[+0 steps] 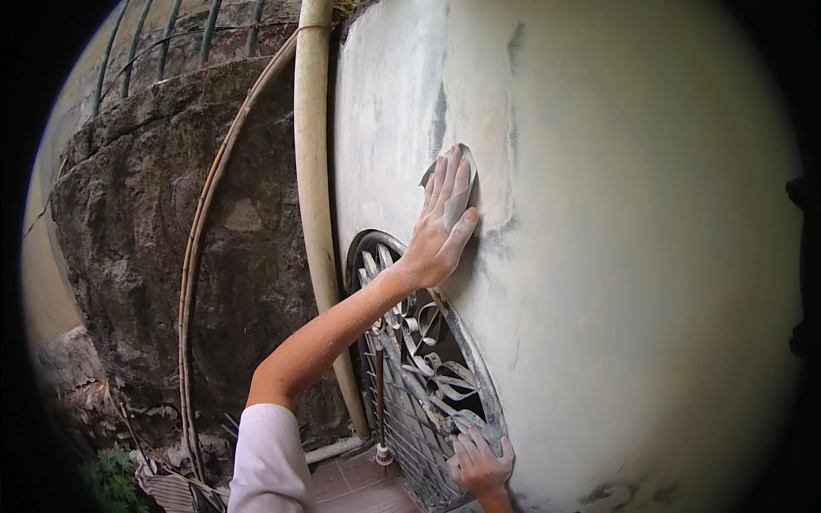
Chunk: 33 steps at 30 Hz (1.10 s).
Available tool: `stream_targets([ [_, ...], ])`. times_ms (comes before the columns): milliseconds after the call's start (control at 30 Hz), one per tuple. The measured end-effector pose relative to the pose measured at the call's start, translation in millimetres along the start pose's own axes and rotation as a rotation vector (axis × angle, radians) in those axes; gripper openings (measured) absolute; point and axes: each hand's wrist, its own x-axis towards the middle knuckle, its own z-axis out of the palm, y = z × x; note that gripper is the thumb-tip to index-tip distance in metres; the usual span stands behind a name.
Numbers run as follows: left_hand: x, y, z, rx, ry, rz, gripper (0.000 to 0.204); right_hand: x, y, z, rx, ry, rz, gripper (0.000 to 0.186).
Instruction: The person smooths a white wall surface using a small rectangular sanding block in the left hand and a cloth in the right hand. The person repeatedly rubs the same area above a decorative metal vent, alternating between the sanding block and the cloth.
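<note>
My left hand [440, 227], dusted with white powder, lies against the pale wall [616, 256] with its fingers stretched upward. It holds a grey sheet of sandpaper [459, 205], which shows beside the fingers and past their tips; its rubbing face is hidden. Dark grey streaks mark the wall around that hand. Lower down, my right hand [481, 466] has its fingers curled at the lower rim of an arched metal grille [466, 342] with scrollwork. White dust covers those fingers too.
A cream pipe [314, 171] runs down the wall's left edge. Left of it stand a thin curved pole [195, 248] and a rough stone wall [128, 231] topped by metal railings [167, 38]. A long-handled brush [381, 410] stands by the grille. Green leaves [115, 474] grow lower left.
</note>
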Motion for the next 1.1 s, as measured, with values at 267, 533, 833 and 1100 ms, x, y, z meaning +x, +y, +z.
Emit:
stream_targets([
  [267,227.8,-62.2,-67.3,-0.162,0.182,-0.005,0.061,3.5,2.4,-7.3,0.008,-0.069,-0.017,0.015],
  [533,60.5,-19.2,-7.9,-0.006,0.176,-0.091,0.068,2.3,2.4,-8.0,0.048,-0.044,-0.015,0.018],
  [833,-54.2,31.3,30.5,-0.082,0.057,-0.279,0.069,-0.8,3.4,-5.5,0.109,-0.026,-0.025,0.015],
  [1100,195.8,-41.0,-55.8,-0.198,0.127,-0.237,0.077,-4.0,5.4,-3.1,0.112,-0.03,-0.044,0.016],
])
